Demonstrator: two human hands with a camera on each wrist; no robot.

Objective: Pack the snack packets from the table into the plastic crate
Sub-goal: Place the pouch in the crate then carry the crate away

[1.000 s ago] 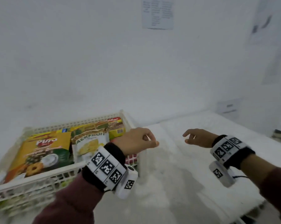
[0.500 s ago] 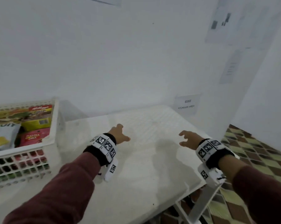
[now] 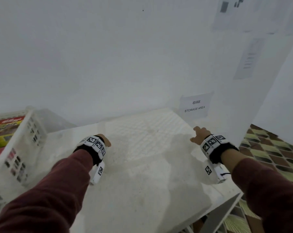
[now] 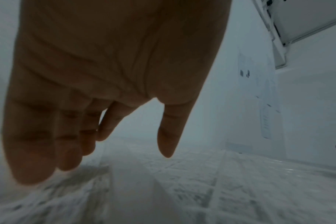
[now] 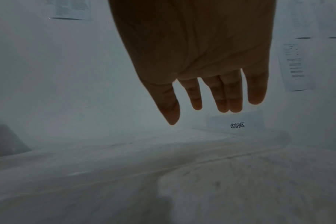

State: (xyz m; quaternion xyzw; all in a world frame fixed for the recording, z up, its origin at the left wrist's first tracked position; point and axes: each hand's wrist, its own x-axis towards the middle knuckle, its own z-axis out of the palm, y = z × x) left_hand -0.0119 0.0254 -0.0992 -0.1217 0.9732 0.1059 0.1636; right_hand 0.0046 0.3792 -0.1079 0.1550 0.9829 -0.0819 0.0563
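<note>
The white plastic crate (image 3: 22, 132) stands at the left edge of the head view, with snack packets (image 3: 6, 126) in red, yellow and green lying inside it. My left hand (image 3: 105, 140) hovers low over the white table (image 3: 142, 165), right of the crate, fingers (image 4: 32, 151) straight and holding nothing. My right hand (image 3: 199, 133) hangs over the table's right side, fingers (image 5: 226, 97) relaxed and spread, also holding nothing. No packet shows on the table surface in any view.
A paper sign reading STORAGE AREA (image 3: 194, 105) leans on the wall at the table's back right corner. Sheets of paper (image 3: 250, 58) hang on the right wall. The table's right edge (image 3: 226, 209) drops to a patterned tile floor (image 3: 268, 148).
The head view has swung right, so the crate slid to the left edge. My left hand left the crate rim, uncurled and lowered over the table. My right hand stayed over the right side.
</note>
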